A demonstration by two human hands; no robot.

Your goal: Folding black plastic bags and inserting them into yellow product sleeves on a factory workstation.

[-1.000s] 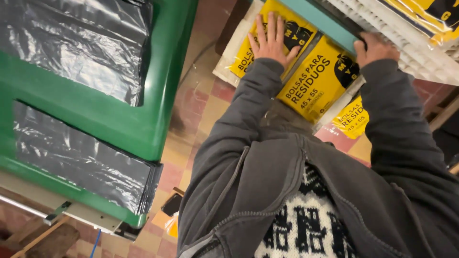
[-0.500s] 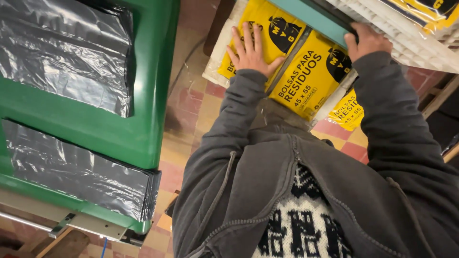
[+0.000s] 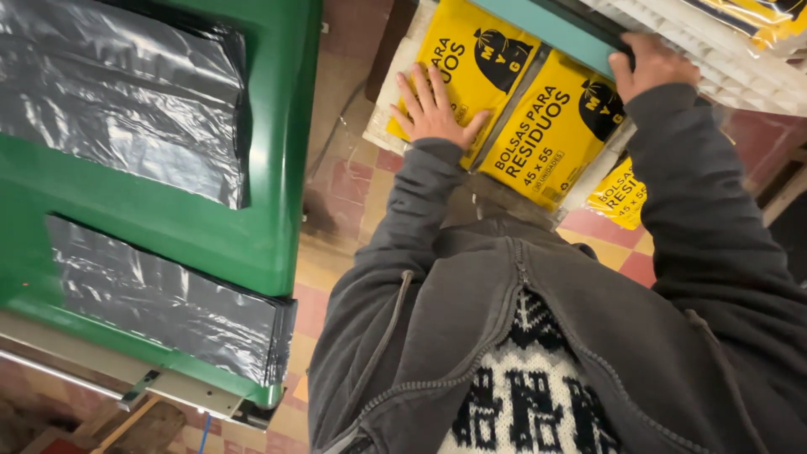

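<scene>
At the far left, well away from either hand, a green surface (image 3: 210, 210) carries two flat stacks of grey plastic bags, the upper stack (image 3: 126, 84) and the lower stack (image 3: 168, 303), both lying loose with their edges close to the rim. Moving right, the left hand (image 3: 433, 113) lies palm down with its fingers (image 3: 420, 84) spread wide and flat on a yellow packet of waste bags (image 3: 487, 55); it presses rather than grips, and nothing is closed inside it. Just beyond those fingertips the packet runs under a teal bar (image 3: 546, 25). Beside the thumb lies a second yellow packet (image 3: 546, 134), touching the first along its long edge, and a third yellow packet (image 3: 618, 197) peeks out lower down, partly hidden by the grey sleeve. Further right, the right hand (image 3: 651, 67) has its fingers curled over the edge of the teal bar, next to a white ribbed panel (image 3: 714, 50); whether they clamp it tightly cannot be told. The packets look slick, so a flat palm could slide across the film and push the first packet askew against its neighbour. The packets also overhang the tiled floor (image 3: 345, 176) below, so a shove from the wrist could tip one off. With the bar so close to the fingertips, they could get pinched if it moves.
</scene>
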